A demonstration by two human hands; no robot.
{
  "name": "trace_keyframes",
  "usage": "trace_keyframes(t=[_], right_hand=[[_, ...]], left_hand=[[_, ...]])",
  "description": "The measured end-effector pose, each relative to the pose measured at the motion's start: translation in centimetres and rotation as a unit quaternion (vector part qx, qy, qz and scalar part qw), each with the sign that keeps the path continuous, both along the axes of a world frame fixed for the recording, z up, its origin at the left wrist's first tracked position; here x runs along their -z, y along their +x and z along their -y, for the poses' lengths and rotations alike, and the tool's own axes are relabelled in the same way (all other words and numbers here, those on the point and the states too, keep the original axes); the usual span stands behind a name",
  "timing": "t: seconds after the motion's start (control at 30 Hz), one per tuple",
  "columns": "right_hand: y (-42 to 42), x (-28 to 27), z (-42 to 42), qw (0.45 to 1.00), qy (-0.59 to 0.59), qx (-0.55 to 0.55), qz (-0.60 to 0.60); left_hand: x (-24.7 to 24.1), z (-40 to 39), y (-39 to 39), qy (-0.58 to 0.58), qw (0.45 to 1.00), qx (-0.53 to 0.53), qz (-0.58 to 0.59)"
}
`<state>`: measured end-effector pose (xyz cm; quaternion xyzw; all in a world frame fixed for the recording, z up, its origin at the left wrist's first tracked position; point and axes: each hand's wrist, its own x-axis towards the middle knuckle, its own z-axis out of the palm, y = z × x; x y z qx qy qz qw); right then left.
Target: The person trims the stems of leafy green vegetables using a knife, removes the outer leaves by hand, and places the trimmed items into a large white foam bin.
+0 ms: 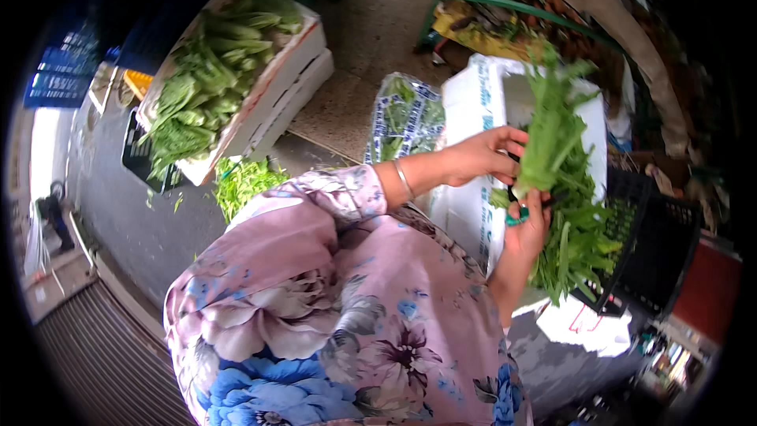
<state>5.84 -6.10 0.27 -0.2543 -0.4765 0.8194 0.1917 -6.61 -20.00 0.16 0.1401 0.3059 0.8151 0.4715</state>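
Note:
My left hand [488,155], with a bangle on its wrist, reaches over a white foam box [473,94] and touches a head of leafy green lettuce [541,142] with bent fingers. My right hand [528,228] is at the lettuce's cut base, its fingers around a small tool with a green handle [517,217]; the tool's kind cannot be told. The lettuce stands upright, leaves away from me. More leafy greens [579,242] lie below and to the right of it, partly over a black plastic crate [659,248].
Stacked white foam boxes [278,89] heaped with lettuce [207,71] stand at the left. Green trimmings [242,186] lie near my left sleeve. A printed clear plastic bag of greens [408,109] is beside the foam box. A green metal frame [514,3] stands at the upper right.

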Motion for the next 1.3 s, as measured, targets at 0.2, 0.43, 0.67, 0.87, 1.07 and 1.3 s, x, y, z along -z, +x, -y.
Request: trace_keyframes(t=[0.2, 0.43, 0.67, 0.87, 1.07, 1.3], right_hand=[[-1.2, -1.1, 2.6, 0.98, 0.178, 0.019, 0.089], [-0.4, 0.7, 2.4, 0.952, 0.284, 0.105, 0.05], [0.1, -0.5, 0.7, 0.984, -0.071, 0.161, 0.029], [0.7, 2.2, -0.8, 0.9, -0.412, 0.115, -0.079], [0.6, 1.7, -0.1, 0.973, -0.211, 0.036, -0.081], [1.0, 3.9, -4.1, 0.992, -0.113, 0.062, 0.004]], left_hand=[[1.1, 0.3, 0.3, -0.015, 0.999, -0.027, 0.008], [1.3, -1.0, 0.8, -0.01, 1.0, -0.008, 0.009], [1.2, -2.2, 1.4, 0.05, 0.998, -0.003, 0.043], [0.6, -1.5, 1.1, 0.059, 0.997, 0.04, 0.019], [1.1, -1.1, 1.0, 0.069, 0.997, -0.001, -0.04], [1.9, -1.5, 1.7, 0.084, 0.995, -0.015, -0.052]])
